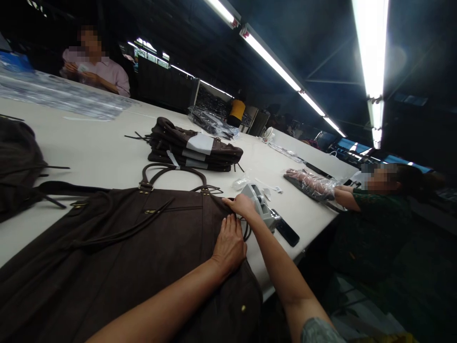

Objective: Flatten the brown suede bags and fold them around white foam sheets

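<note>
A: How far along did the work look?

B: Partway, I'd judge. The pale desk (89, 143) carried nearly everything, and on its near side the large brown bag (167, 247) lay spread out flat, its handles (194, 171) arching away across the top.

A: Was anything further along?

B: The stack of folded brown bags (218, 152) behind it seemed to be. Those lay compact, with pale bands (200, 143) around them. Held against them, the large bag lacked both folding and a band, as far as showed. At the left, another brown bag (17, 166) ran out of view, so its stage was unclear.

A: And the co-worker (371, 209) on the right?

B: That person reached toward a dark item in clear plastic (312, 183); wrapping was under way there, I'd guess, while the large bag had no plastic that I could see.

A: What about the wearer's own hands?

B: The left hand (229, 245) lay on the bag's upper right part, fingers straight and close together. The right hand (243, 208) was at the corner just above, thumb over the edge. Its fingers were hidden, so I couldn't tell whether it gripped.

A: Anything smaller?

B: A grey device (262, 205) beside the right hand, perhaps a tape dispenser, and a phone (287, 231) next to that.
</note>
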{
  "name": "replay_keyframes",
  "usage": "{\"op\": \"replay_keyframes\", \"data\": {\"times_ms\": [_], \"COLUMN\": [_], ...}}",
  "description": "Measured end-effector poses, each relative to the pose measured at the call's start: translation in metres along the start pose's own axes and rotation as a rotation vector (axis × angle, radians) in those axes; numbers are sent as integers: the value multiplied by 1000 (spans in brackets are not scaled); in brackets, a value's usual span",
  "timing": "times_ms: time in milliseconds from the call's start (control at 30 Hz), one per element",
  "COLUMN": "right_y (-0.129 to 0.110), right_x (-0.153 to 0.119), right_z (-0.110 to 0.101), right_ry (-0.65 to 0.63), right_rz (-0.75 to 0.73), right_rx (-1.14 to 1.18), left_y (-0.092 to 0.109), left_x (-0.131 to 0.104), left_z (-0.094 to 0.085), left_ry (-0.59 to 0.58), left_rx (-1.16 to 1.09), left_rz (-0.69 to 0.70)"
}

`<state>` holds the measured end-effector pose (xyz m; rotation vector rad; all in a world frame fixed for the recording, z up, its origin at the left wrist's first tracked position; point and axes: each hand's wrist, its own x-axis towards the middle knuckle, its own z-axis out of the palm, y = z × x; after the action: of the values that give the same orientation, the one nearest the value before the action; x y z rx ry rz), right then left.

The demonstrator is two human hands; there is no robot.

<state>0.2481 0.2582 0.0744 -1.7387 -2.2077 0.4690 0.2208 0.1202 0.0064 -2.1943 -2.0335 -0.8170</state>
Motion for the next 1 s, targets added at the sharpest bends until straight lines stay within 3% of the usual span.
{"op": "replay_keyframes", "data": {"times_ms": [100,233,367,500,567,667,733,867,933,1000], "right_y": [-1,17,34,32,26,19,20,31,28,9], "right_x": [11,8,-3,-6,-5,-7,-12,-27,-33,-38], "right_z": [5,21,38,39,33,29,33,47,44,33], "right_ry": [-30,53,125,120,139,177,110,-120,-147,-86], "right_rz": [-1,-57,-94,-150,-269,-615,-767,-707,-674,-687], "right_rx": [154,276,261,197,108,-125,-233,-356,-426,-448], "left_y": [0,2,1,-3,-5,-8,-10,-19,-30,-46], "left_x": [0,-1,-2,-6,-9,-14,-20,-38,-50,-66], "left_z": [-3,-4,-6,-19,-27,-38,-45,-82,-117,-159], "left_ry": [-3,-15,-118,-233,-289,-362,-403,-521,-605,-640], "left_rx": [-13,-56,-95,-118,-128,-137,-136,-110,-94,-64], "left_rz": [16,46,0,-10,-8,-3,14,86,120,100]}}
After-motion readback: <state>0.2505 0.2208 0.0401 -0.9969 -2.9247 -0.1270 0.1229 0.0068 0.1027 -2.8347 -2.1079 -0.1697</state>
